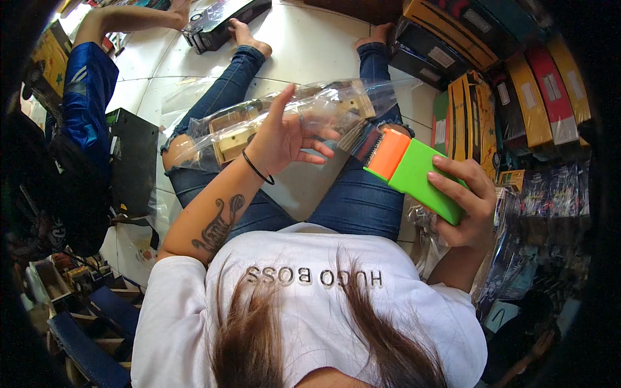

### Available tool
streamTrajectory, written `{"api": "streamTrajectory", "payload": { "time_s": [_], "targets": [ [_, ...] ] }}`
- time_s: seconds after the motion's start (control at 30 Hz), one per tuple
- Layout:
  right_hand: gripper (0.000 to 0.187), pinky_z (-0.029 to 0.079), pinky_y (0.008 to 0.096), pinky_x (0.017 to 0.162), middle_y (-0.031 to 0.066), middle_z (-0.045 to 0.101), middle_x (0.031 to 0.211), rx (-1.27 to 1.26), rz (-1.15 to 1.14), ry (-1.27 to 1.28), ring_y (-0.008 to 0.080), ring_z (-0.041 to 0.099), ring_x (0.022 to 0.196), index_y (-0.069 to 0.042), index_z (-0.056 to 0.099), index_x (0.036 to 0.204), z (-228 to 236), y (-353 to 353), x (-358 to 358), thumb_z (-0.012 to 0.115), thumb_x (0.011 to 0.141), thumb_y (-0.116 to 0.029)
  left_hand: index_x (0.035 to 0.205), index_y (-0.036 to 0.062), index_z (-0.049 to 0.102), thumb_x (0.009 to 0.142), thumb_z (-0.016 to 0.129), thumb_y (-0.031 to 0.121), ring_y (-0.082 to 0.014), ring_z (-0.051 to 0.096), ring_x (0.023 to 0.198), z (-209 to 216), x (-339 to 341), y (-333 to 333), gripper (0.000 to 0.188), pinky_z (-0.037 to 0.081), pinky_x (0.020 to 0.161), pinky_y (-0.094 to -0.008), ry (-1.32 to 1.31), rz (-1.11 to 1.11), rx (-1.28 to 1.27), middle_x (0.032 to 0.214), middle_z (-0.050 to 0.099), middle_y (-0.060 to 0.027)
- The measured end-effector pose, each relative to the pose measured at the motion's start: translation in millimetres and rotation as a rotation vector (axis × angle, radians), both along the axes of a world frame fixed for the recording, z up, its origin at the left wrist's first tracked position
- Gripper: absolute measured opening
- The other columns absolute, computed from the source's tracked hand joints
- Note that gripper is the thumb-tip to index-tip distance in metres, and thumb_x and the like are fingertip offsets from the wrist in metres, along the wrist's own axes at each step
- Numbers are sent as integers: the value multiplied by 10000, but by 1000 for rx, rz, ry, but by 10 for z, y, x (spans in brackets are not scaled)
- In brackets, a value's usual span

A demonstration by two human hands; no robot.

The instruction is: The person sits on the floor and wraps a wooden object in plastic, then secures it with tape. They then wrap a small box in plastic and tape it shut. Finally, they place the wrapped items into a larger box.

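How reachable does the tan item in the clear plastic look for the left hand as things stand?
Probably yes: the left hand is open, right by the tan item. The clear plastic around it seems to bar bare contact, though.

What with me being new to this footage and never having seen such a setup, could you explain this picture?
There is no robot here: these are the bare hands of a person wearing a camera. The wide fisheye camera sits on the head and looks down, so edges bend.

The right hand holds a green-and-orange tape dispenser. The left hand is open, fingers spread, by a clear plastic package with wooden-looking parts inside; whether they touch is hard to tell. The package extends across the view over the jeans-clad legs.

Below is a white tiled floor. A black box stands at left, and boxes are stacked at right.
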State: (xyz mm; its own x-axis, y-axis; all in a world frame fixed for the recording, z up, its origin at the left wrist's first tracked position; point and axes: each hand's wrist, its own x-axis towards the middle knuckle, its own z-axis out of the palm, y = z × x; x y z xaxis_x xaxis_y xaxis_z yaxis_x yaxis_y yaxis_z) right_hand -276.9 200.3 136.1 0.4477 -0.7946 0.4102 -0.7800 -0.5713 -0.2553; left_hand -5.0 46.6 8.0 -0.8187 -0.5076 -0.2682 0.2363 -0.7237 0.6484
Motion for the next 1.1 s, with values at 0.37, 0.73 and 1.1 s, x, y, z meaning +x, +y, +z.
{"api": "streamTrajectory", "payload": {
  "time_s": [0.37,0.73,1.1],
  "targets": [
    [608,485,379,664,127,616,1185,69,57,1,295,601,772,-54,677,1069,160,-46,76,643,465,-106,1077,-10,577,803,738,82,-69,615,672,133,-37,15,331,516,626,-191,-279,230,-444,808,655,-39],
    [472,488,358,673,66,548,1009,219,68,502,258,537,775,-43,628,1050,253,-666,950,701,585,-81,1017,-30,566,835,598,-52,-45,558,675,760,74,333,185,446,631,-173,-291,472,-728,743,584,-4],
    [139,539,395,728,128,628,1029,692,-111,982,241,645,858,-42,673,776,-108,-1052,873,684,674,-135,1169,-9,509,911,572,45,-123,611,792,1319,888,220,271,505,726,-266,-297,905,-973,919,619,-87]
  ]
}}
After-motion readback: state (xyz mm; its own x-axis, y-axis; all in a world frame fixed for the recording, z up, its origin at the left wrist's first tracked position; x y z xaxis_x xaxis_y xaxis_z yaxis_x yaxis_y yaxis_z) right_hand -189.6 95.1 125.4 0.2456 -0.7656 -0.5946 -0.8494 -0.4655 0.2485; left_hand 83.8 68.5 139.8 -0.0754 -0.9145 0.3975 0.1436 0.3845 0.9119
